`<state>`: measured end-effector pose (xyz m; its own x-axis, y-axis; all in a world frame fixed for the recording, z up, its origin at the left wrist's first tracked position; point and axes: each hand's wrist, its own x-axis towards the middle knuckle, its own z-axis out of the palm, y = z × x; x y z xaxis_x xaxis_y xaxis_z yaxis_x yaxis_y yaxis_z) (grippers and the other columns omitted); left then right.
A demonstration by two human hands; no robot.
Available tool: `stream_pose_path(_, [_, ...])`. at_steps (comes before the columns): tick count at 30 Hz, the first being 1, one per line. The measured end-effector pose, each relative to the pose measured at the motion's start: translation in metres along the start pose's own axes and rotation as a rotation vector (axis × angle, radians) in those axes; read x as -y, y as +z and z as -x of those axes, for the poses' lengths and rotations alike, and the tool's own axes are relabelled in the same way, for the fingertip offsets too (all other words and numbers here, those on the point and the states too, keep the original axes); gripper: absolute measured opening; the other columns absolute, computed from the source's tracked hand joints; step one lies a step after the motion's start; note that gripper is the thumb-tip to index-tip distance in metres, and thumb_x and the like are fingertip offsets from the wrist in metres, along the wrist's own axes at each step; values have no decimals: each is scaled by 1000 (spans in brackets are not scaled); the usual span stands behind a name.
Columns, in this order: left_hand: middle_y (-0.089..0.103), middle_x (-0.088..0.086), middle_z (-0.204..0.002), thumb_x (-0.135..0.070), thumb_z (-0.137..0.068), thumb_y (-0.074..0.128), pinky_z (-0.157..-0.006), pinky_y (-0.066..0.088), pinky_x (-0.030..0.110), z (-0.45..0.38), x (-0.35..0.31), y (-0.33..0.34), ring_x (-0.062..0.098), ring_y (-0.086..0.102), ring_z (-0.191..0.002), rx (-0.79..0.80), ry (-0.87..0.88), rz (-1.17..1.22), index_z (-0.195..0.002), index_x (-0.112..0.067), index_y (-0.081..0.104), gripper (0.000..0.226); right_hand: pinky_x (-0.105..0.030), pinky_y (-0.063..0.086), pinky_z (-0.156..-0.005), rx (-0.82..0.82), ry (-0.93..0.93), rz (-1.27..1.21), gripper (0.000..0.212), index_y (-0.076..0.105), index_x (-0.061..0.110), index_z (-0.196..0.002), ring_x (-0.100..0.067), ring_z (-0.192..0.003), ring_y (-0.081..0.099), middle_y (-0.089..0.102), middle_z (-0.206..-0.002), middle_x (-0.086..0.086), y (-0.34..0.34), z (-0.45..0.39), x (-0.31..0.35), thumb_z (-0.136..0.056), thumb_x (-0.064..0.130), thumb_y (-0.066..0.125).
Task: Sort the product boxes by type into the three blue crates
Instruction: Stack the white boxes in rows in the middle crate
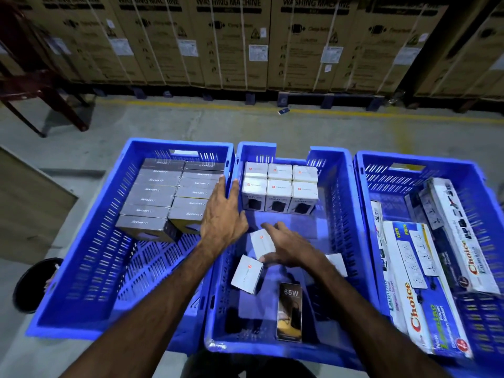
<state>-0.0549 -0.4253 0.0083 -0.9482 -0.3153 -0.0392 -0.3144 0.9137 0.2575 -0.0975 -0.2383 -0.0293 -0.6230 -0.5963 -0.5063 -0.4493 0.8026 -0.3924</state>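
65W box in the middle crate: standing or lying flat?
Lying flat: the 65W box shows its printed front face upward on the middle crate floor.

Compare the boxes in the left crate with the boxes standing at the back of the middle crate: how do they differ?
The left crate's boxes are dark grey and fill two long rows; the middle crate's boxes are white with red logos, six in two short rows. Both groups are neatly packed.

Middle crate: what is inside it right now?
Middle crate: six stacked white boxes at the back, loose white boxes, a 65W box. The right hand covers part of one.
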Motion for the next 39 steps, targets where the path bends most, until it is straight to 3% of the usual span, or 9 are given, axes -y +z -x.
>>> stream_pose_path(9, [19, 23, -169, -35, -91, 65, -128, 24, 54, -3, 4, 4, 40, 17, -157, -82, 73, -81, -160, -13, 30, 80, -43, 44, -109, -35, -75, -49, 104, 37, 26, -157, -22, -143, 44, 43, -158, 3, -26, 1, -48, -72, 65, 83])
stream_pose_path(13, [34, 25, -161, -35, -91, 64, -125, 28, 58, 0, 5, 5, 42, 26, -154, -182, 176, -82, -150, -12, 45, 66, -12, 46, -66, -97, -97, -485, 77, 52, 23, -145, 7, -77, 63, 69, -88, 23, -57, 25, -52, -79, 38, 89])
stream_pose_path(15, [44, 24, -153, -28, -92, 65, -120, 34, 58, 1, 8, 6, 41, 35, -149, -263, 245, 0, -145, -11, 51, 57, -22, 48, -62, -59, -142, -585, 71, 49, 21, -146, 0, -61, 57, 67, -69, 22, -74, 33, -58, -85, 17, 85])
stream_pose_path(19, [56, 12, -136, -19, -90, 69, -109, 45, 46, 8, 11, 2, 31, 52, -130, -387, 351, 258, -135, -11, 64, 46, -52, 53, -64, -85, -187, -597, 79, 46, 31, -149, -18, -66, 60, 73, -87, -14, -105, 47, -53, -81, 36, 88])
stream_pose_path(21, [62, 2, -129, -31, -89, 72, -104, 48, 35, 13, 1, -8, 19, 59, -122, -230, 292, 528, -133, -15, 66, 47, -43, 50, -69, -71, -221, -613, 74, 47, 33, -149, -17, -72, 62, 70, -103, -23, -117, 57, -46, -85, 35, 85])
stream_pose_path(24, [73, 2, -117, -28, -83, 77, -86, 58, 35, 13, -16, -29, 15, 70, -100, 358, 87, 1220, -127, -13, 67, 47, -34, 57, -88, -4, -330, -763, 65, 47, 25, -151, -17, -100, 72, 63, -142, 0, -138, 73, -35, -94, 9, 75])
stream_pose_path(27, [69, 15, -108, -19, -79, 76, -79, 52, 37, 11, -12, -38, 26, 66, -89, 673, -26, 1413, -121, -6, 69, 45, -43, 53, -95, 73, -357, -812, 67, 47, 24, -153, -22, -104, 67, 63, -143, 7, -144, 74, -31, -94, 0, 70])
stream_pose_path(33, [77, 5, -109, -6, -79, 86, -74, 58, 31, 21, -9, -38, 18, 71, -95, 301, -84, 1242, -117, -8, 62, 45, -51, 51, -109, -188, -258, -874, 64, 55, 37, -147, -21, -123, 68, 61, -145, 4, -131, 55, -24, -88, 30, 80])
stream_pose_path(39, [72, 1, -118, -15, -80, 89, -76, 59, 28, 30, -5, -31, 16, 71, -107, 312, -41, 1130, -120, -19, 59, 51, -37, 53, -78, -120, -205, -797, 53, 63, 22, -138, -7, -76, 66, 77, -98, 10, -127, 47, -5, -89, 20, 81])
